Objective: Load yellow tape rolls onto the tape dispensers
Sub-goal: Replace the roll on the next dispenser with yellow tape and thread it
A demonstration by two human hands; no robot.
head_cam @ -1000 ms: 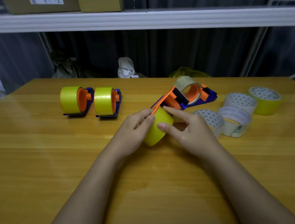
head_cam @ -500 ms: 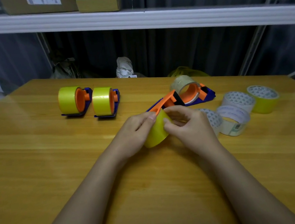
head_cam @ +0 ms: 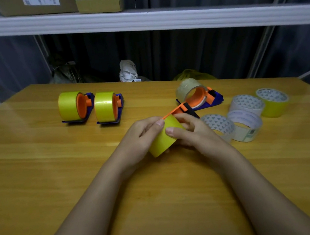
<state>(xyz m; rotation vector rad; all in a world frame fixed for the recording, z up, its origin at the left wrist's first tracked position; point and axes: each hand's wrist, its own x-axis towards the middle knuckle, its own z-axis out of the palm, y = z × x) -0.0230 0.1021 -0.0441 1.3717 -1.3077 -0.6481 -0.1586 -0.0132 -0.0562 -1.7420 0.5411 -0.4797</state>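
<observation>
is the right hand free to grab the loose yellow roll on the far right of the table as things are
Probably not yet. The right hand is gripping the yellow roll being fitted to the dispenser. The way to the loose yellow roll looks open above the white rolls.

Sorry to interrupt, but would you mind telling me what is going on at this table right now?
A person is loading tape dispensers with yellow tape. The left hand and right hand both grip a yellow tape roll against an orange and blue dispenser at mid-table. Two loaded dispensers stand at the far left. Another dispenser carries a clear roll, and a spare yellow roll waits on the right among white rolls.
</observation>
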